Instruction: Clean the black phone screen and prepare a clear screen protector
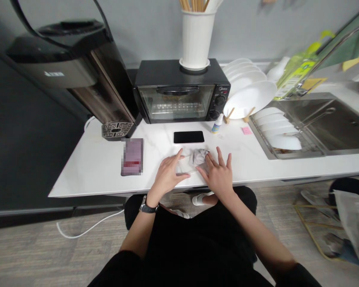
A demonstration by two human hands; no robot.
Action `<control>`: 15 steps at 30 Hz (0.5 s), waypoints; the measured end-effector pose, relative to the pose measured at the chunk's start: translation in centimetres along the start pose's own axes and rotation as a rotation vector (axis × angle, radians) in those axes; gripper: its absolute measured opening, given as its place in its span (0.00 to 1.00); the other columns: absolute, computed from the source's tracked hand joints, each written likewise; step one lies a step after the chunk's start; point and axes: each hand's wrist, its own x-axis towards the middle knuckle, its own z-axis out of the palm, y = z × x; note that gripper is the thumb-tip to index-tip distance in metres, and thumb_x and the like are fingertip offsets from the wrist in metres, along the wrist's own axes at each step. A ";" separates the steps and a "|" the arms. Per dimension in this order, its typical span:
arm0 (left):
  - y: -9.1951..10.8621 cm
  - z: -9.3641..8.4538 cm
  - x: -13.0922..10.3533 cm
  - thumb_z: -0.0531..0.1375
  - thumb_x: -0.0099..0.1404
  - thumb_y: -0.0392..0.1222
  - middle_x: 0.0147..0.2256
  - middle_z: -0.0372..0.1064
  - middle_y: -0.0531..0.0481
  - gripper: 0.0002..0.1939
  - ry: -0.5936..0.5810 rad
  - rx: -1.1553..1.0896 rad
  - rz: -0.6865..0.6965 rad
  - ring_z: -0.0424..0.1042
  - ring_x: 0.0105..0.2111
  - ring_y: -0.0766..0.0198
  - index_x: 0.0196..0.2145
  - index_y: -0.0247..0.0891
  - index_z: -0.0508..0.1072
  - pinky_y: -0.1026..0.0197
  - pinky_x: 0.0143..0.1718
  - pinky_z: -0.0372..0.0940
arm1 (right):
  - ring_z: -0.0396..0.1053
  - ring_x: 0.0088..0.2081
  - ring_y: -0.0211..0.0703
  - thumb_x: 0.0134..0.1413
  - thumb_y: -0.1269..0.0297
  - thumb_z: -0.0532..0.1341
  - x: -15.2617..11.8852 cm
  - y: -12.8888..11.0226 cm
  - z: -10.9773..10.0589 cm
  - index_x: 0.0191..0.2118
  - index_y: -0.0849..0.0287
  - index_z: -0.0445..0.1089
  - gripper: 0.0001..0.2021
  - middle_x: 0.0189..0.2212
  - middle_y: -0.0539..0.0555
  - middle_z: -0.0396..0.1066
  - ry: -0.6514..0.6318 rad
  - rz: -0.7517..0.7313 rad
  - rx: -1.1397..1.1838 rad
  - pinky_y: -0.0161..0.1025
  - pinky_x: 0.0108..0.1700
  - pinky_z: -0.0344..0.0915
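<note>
Near the counter's front edge lies a clear, flat item (pixel 184 164), seemingly a transparent case, with a crumpled greyish cloth (pixel 198 156) on its right part. My left hand (pixel 167 171) is at the item's left end, thumb and fingers apart around it. The fingers of my right hand (pixel 218 173) are spread, and some of them touch the cloth's right side. Just behind lies a black phone (pixel 188 137), screen up. A small white spray bottle (pixel 217 124) stands upright to the right of the phone.
A purple, partly pixelated item (pixel 133 156) lies left on the white counter (pixel 92 171). Behind stand a water dispenser (pixel 86 79) and a toaster oven (pixel 179 101) bearing a utensil holder (pixel 196 40). Plates (pixel 251 97), a pink note (pixel 246 130) and a sink (pixel 341 123) are to the right.
</note>
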 end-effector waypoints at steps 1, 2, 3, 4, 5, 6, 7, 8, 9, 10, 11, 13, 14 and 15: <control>0.1 0.0 0.0 0.78 0.64 0.46 0.68 0.77 0.46 0.63 -0.001 -0.009 0.001 0.75 0.67 0.44 0.83 0.54 0.45 0.39 0.73 0.65 | 0.57 0.80 0.77 0.79 0.48 0.59 0.5 -0.7 0.4 0.67 0.67 0.76 0.28 0.66 0.72 0.78 0.009 0.011 0.000 0.83 0.78 0.50; 0.1 -0.1 0.0 0.78 0.65 0.46 0.68 0.77 0.46 0.62 -0.003 -0.020 0.002 0.75 0.67 0.44 0.83 0.53 0.45 0.38 0.73 0.65 | 0.59 0.79 0.76 0.80 0.47 0.58 0.9 -1.4 0.8 0.67 0.69 0.76 0.29 0.65 0.75 0.78 0.018 0.018 0.008 0.81 0.78 0.52; 0.2 -0.1 0.0 0.78 0.65 0.45 0.68 0.77 0.45 0.61 -0.005 -0.030 0.001 0.75 0.67 0.44 0.83 0.52 0.46 0.38 0.74 0.64 | 0.62 0.78 0.75 0.80 0.48 0.57 1.2 -2.0 1.2 0.66 0.70 0.76 0.29 0.64 0.77 0.79 0.023 0.018 0.025 0.79 0.78 0.53; 0.2 -0.2 0.1 0.77 0.65 0.45 0.68 0.77 0.43 0.61 -0.006 -0.035 -0.002 0.75 0.67 0.44 0.83 0.50 0.46 0.38 0.74 0.64 | 0.64 0.77 0.74 0.81 0.49 0.57 1.4 -2.7 1.5 0.65 0.71 0.76 0.28 0.63 0.77 0.79 0.021 0.006 0.051 0.78 0.78 0.54; 0.2 -0.2 0.1 0.77 0.66 0.44 0.68 0.77 0.42 0.59 -0.006 -0.035 -0.008 0.76 0.67 0.44 0.83 0.48 0.47 0.38 0.74 0.64 | 0.65 0.76 0.73 0.81 0.50 0.57 1.5 -3.3 1.8 0.64 0.70 0.77 0.27 0.62 0.77 0.80 0.014 -0.018 0.086 0.76 0.78 0.55; 0.2 -0.3 0.1 0.76 0.66 0.43 0.67 0.77 0.40 0.58 -0.007 -0.031 -0.012 0.76 0.66 0.43 0.83 0.46 0.48 0.38 0.74 0.64 | 0.66 0.76 0.71 0.80 0.50 0.58 1.5 -3.8 2.0 0.64 0.69 0.78 0.26 0.62 0.75 0.81 0.000 -0.055 0.132 0.75 0.78 0.56; 0.2 -0.3 0.1 0.75 0.67 0.42 0.67 0.77 0.39 0.57 -0.010 -0.025 -0.014 0.77 0.66 0.43 0.83 0.46 0.49 0.38 0.74 0.65 | 0.67 0.76 0.69 0.80 0.51 0.59 1.4 -4.3 2.1 0.64 0.66 0.78 0.24 0.62 0.73 0.81 -0.018 -0.103 0.184 0.74 0.78 0.58; 0.2 -0.3 0.1 0.74 0.68 0.42 0.66 0.78 0.39 0.56 -0.011 -0.018 -0.011 0.77 0.65 0.43 0.83 0.46 0.49 0.38 0.73 0.66 | 0.68 0.76 0.68 0.80 0.52 0.59 1.2 -4.7 2.1 0.64 0.64 0.79 0.23 0.63 0.70 0.82 -0.038 -0.152 0.239 0.72 0.78 0.60; 0.2 -0.3 0.1 0.72 0.69 0.42 0.65 0.78 0.38 0.55 -0.011 -0.011 -0.006 0.77 0.65 0.42 0.83 0.46 0.48 0.38 0.72 0.67 | 0.68 0.75 0.66 0.79 0.52 0.61 0.9 -4.9 2.1 0.63 0.61 0.79 0.21 0.63 0.67 0.82 -0.055 -0.198 0.289 0.71 0.77 0.61; 0.2 -0.2 0.1 0.72 0.70 0.42 0.65 0.78 0.39 0.54 -0.011 -0.007 0.000 0.77 0.65 0.42 0.84 0.47 0.48 0.37 0.72 0.68 | 0.69 0.75 0.65 0.78 0.53 0.62 0.6 -5.0 1.9 0.63 0.59 0.80 0.20 0.62 0.65 0.83 -0.066 -0.235 0.330 0.70 0.77 0.63; 0.1 -0.2 0.1 0.71 0.71 0.42 0.65 0.78 0.39 0.54 -0.010 -0.005 0.003 0.77 0.65 0.41 0.84 0.47 0.47 0.37 0.71 0.68 | 0.69 0.75 0.65 0.78 0.53 0.63 0.3 -5.0 1.8 0.63 0.57 0.80 0.19 0.62 0.63 0.83 -0.074 -0.263 0.358 0.70 0.77 0.64; 0.1 0.0 0.0 0.72 0.70 0.41 0.67 0.77 0.40 0.56 -0.001 -0.008 -0.005 0.76 0.66 0.41 0.84 0.48 0.45 0.37 0.71 0.68 | 0.70 0.75 0.64 0.76 0.52 0.65 -0.2 -4.5 1.2 0.62 0.55 0.81 0.19 0.61 0.60 0.84 -0.083 -0.302 0.375 0.70 0.77 0.64; 0.1 0.1 0.0 0.73 0.69 0.41 0.67 0.76 0.40 0.58 0.001 -0.013 -0.011 0.76 0.66 0.42 0.84 0.49 0.44 0.37 0.71 0.68 | 0.69 0.75 0.64 0.76 0.52 0.65 -0.4 -4.2 0.9 0.62 0.54 0.81 0.19 0.61 0.59 0.84 -0.088 -0.321 0.366 0.71 0.77 0.64; 0.1 0.1 -0.1 0.74 0.67 0.40 0.67 0.76 0.41 0.60 0.002 -0.018 -0.016 0.76 0.66 0.42 0.84 0.50 0.43 0.37 0.71 0.68 | 0.69 0.75 0.64 0.76 0.51 0.65 -0.6 -3.8 0.6 0.62 0.54 0.81 0.19 0.61 0.57 0.84 -0.094 -0.340 0.349 0.71 0.78 0.63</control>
